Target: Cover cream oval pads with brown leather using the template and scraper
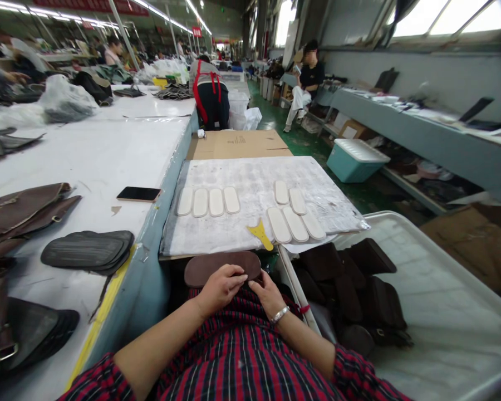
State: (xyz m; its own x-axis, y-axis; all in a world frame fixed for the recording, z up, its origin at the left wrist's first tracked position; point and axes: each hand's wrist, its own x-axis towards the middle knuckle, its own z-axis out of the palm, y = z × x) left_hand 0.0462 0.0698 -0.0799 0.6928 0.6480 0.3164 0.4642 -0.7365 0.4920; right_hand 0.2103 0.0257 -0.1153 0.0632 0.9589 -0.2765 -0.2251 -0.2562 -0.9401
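A dark brown oval leather piece [209, 268] lies across my lap, in front of the work board. My left hand [222, 287] rests over its near edge with the fingers bent together in a pinch. At the right end of the piece, my right hand [269, 294] grips the edge between thumb and fingers. The fingertips of both hands almost meet; anything small between them is hidden. Just beyond, a yellow forked tool [260, 234] lies on the white-covered board [250, 172]. Pale oval pads [216, 201] form a row at the board's left, and several more pads [295, 224] lie at its right.
To my right stands a large white bin [438, 278] holding dark brown leather pieces [359, 284]. The long table [108, 145] on my left carries a phone [138, 194], stacked black oval pieces [87, 250] and brown bags [25, 211]. A person in a red apron [211, 89] bends over ahead.
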